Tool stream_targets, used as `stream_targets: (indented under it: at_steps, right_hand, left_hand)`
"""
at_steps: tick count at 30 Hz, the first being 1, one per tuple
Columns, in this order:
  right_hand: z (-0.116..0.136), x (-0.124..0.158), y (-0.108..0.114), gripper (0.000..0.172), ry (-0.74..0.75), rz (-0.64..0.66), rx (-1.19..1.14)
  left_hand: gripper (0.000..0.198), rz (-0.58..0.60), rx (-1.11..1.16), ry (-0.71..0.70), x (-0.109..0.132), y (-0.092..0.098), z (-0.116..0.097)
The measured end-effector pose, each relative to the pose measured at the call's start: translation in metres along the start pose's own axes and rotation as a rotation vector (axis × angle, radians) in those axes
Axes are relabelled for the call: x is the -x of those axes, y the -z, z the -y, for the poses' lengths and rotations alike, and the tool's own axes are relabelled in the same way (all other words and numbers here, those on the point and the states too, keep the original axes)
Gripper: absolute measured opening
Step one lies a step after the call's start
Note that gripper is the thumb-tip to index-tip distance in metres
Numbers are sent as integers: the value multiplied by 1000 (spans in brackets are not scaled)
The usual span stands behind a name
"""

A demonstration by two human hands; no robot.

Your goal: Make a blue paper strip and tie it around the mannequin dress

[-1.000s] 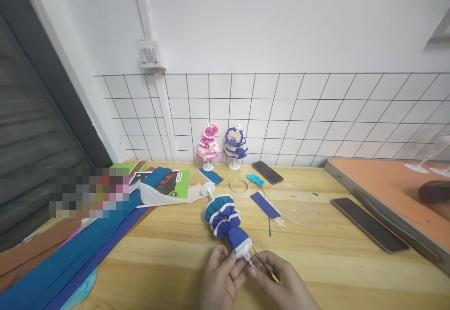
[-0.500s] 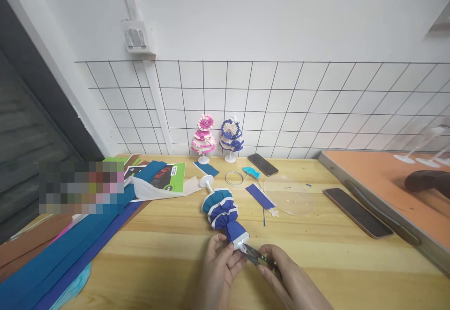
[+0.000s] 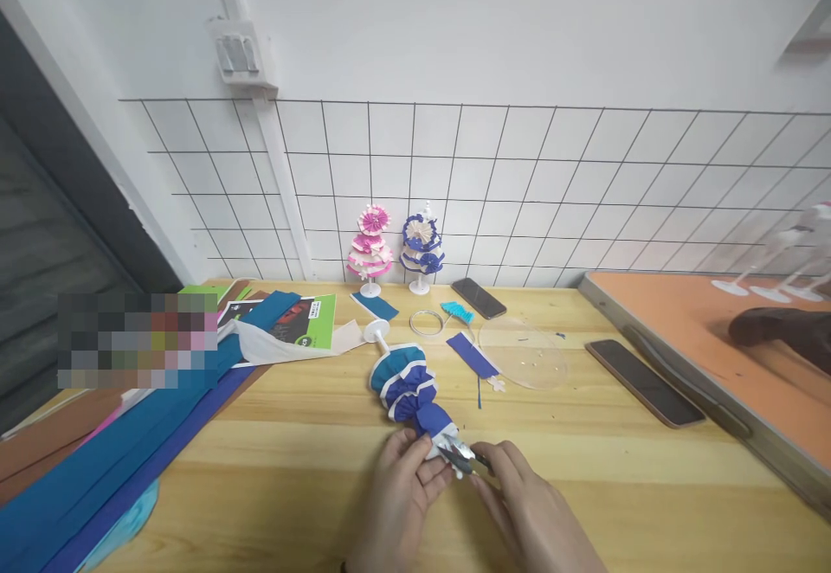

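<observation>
On the wooden table (image 3: pixel 286 469), near its front edge, a paper tree (image 3: pixel 406 387) lies on its side, ruffled in blue and dark-blue tiers edged with white, its round white base (image 3: pixel 376 331) pointing toward the wall. The left hand (image 3: pixel 396 504) pinches the tree's narrow white-banded tip, while the right hand (image 3: pixel 525 512) grips small scissors (image 3: pixel 462 459) whose blades touch that tip.

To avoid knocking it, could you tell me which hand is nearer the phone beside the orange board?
Right. The right hand, holding scissors, sits down-left of the phone; the left hand, gripping the blue paper ornament, is farther left.
</observation>
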State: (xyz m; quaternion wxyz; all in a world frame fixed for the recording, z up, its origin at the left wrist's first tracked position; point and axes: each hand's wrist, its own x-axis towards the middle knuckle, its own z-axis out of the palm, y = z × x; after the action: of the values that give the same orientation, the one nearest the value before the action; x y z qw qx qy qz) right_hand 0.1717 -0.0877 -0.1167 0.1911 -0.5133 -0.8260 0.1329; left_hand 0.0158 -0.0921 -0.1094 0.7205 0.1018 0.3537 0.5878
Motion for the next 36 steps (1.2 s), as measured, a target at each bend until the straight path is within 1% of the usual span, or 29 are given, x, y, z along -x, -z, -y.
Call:
stream_targets:
  at_steps: [4, 9, 14, 21, 25, 28, 32, 36]
  right_hand:
    - [0, 0, -1, 36, 38, -45, 102]
    - [-1, 0, -1, 38, 54, -134, 136]
    - [-4, -1, -1, 40, 40, -189, 157]
    - [-6, -2, 0, 43, 11, -251, 234]
    - [-7, -3, 1, 45, -46, -267, 228]
    - [-10, -3, 4, 41, -77, -262, 186]
    - [-15, -2, 7, 33, -55, -193, 118]
    - [-12, -1, 7, 37, -54, -194, 143]
  left_hand:
    - [18, 11, -1, 5, -4, -1, 2]
    - [20, 20, 28, 20, -8, -4, 6]
    - [21, 0, 41, 23, -9, -10, 8]
    - [21, 15, 74, 23, -10, -17, 10]
    - [22, 8, 81, 12, -14, -21, 13]
    - [23, 1, 81, 14, -16, -23, 14]
    - [25, 4, 95, 17, -16, -26, 15]
    - [25, 18, 107, 7, -15, -27, 16]
